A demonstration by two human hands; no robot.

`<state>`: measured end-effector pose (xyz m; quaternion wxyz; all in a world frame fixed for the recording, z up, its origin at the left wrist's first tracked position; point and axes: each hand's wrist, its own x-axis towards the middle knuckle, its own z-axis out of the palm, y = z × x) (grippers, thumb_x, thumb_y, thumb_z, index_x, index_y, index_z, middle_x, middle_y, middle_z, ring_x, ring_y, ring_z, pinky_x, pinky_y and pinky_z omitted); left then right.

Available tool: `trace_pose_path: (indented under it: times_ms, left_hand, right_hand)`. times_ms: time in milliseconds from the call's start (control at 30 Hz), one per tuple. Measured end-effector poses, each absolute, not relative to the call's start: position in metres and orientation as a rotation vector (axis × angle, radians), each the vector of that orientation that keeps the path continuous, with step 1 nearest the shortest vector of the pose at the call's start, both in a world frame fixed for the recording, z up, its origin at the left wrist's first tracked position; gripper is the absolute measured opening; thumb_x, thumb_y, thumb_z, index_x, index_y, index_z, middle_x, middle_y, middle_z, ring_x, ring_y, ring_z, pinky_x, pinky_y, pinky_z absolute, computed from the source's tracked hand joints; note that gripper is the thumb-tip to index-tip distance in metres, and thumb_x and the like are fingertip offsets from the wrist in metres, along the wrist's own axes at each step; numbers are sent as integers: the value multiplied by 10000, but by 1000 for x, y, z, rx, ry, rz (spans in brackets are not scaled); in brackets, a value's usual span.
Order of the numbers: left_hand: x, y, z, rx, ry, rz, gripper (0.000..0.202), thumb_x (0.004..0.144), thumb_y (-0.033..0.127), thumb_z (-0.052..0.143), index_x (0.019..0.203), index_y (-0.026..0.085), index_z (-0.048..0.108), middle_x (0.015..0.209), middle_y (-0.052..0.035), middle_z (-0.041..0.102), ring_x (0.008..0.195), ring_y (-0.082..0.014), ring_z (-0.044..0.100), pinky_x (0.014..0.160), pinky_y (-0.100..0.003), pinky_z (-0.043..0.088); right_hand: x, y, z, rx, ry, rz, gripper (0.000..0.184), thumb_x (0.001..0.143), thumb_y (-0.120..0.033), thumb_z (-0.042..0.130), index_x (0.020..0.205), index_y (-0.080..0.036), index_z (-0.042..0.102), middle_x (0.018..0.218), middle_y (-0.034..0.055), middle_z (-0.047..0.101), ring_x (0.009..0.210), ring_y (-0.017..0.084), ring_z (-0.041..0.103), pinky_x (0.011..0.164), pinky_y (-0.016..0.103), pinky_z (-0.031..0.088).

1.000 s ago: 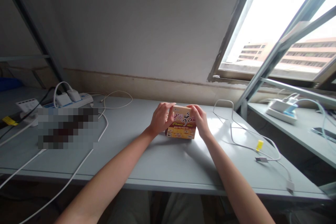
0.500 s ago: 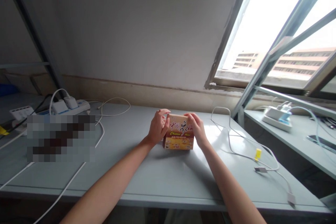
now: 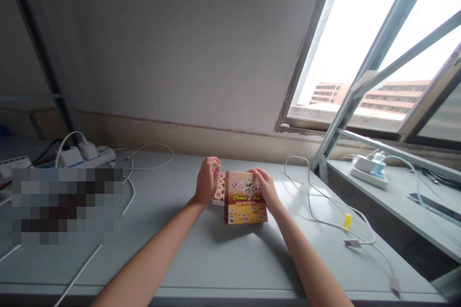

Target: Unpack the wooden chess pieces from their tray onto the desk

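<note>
Between our hands, the chess box point(image 3: 246, 207) is part-open, our right hand point(image 3: 265, 187) gripping it; pieces point(image 3: 219, 187) show beside our left hand point(image 3: 206, 181), its hold unclear; others seem still inside.

The box point(image 3: 246, 209) reads "Chinese chess" beneath larger Chinese characters point(image 3: 248, 186).

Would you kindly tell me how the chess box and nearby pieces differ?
The box is rectangular, the pieces round. The box is brown and yellow, the pieces pale with red characters. The right hand holds the box; the left hand is nearest the pieces. Both show characters.
</note>
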<state>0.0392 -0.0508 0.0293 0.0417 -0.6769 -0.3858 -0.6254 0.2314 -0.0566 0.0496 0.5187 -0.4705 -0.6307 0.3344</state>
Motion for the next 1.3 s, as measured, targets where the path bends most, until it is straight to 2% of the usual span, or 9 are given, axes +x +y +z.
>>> trace_pose_path:
  times_ms: [267, 567, 1033, 1300]
  left_hand:
    - [31, -50, 33, -2119, -1202, -1667, 115, 859, 184, 378, 857, 188, 493, 899, -41, 516, 879, -150, 479, 814, -307, 398]
    - [27, -42, 31, -2082, -1225, -1557, 111, 816, 253, 485, 820, 195, 579, 928, -34, 533, 848, -153, 484, 808, -306, 412]
    - [32, -51, 31, -2238, -1185, -1336, 166, 843, 266, 434, 799, 184, 571, 910, -31, 544, 845, -155, 480, 788, -297, 419]
    - [30, -50, 33, -2186, -1122, -1424, 126, 826, 254, 464, 818, 196, 575, 909, -27, 551, 842, -152, 487, 783, -301, 425]
  right_hand:
    - [239, -57, 45, -1124, -1382, 1010, 291, 707, -437, 489, 739, -172, 604, 723, 20, 575, 666, 158, 508, 569, 238, 390]
    - [244, -51, 37, -1106, -1347, 1062, 273, 709, -435, 504, 763, -191, 614, 737, 14, 573, 675, 155, 514, 588, 246, 390]
    - [241, -53, 35, -1150, -1415, 1061, 351, 697, -499, 510, 815, -188, 626, 767, 18, 582, 668, 148, 511, 585, 251, 397]
    - [242, -51, 34, -1155, -1382, 1075, 380, 689, -515, 520, 908, -216, 605, 842, 11, 573, 653, 135, 505, 534, 233, 399]
